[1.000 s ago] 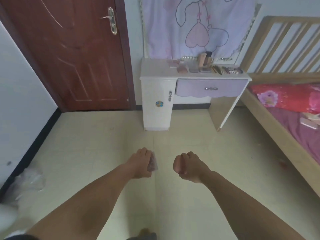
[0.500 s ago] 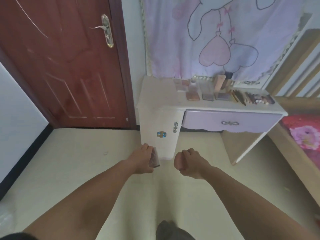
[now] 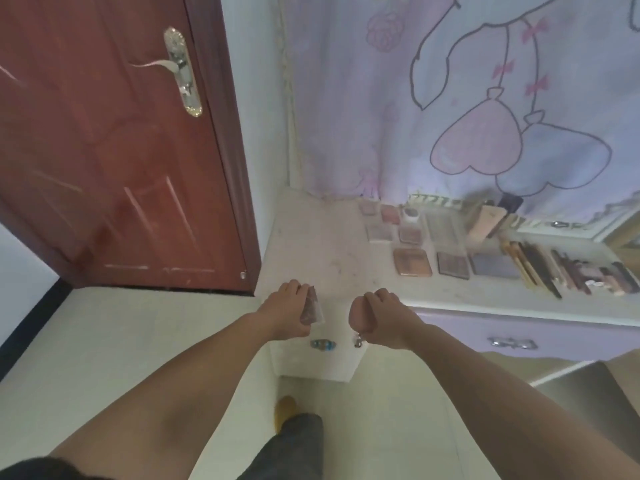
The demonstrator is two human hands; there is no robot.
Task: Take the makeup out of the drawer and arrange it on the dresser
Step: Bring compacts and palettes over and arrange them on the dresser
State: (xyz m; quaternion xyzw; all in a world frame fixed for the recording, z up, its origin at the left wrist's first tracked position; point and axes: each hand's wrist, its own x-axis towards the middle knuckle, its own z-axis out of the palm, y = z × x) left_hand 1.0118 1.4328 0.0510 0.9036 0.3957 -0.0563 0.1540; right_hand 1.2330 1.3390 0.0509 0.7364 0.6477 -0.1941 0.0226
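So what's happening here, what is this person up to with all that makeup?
A person stands at a white dresser, arms held out over its front edge. The left hand grips a small flat makeup case; the right hand is curled into a fist, and nothing can be seen in it. Palettes and pencils already lie in rows on the right side of the top. The purple drawer below is closed.

A: How's the light?
B: Soft, even daylight, fairly bright. The curtain (image 3: 450, 98) at the far side glows as if lit from behind. Shadows are faint.
A: Any glare?
B: Pale streaks shine on the door (image 3: 104, 150) at left.
A: Sharp?
B: No. The whole view is slightly smeared, and the small items on the dresser (image 3: 311, 244) are soft. Straight lines bow toward the edges.
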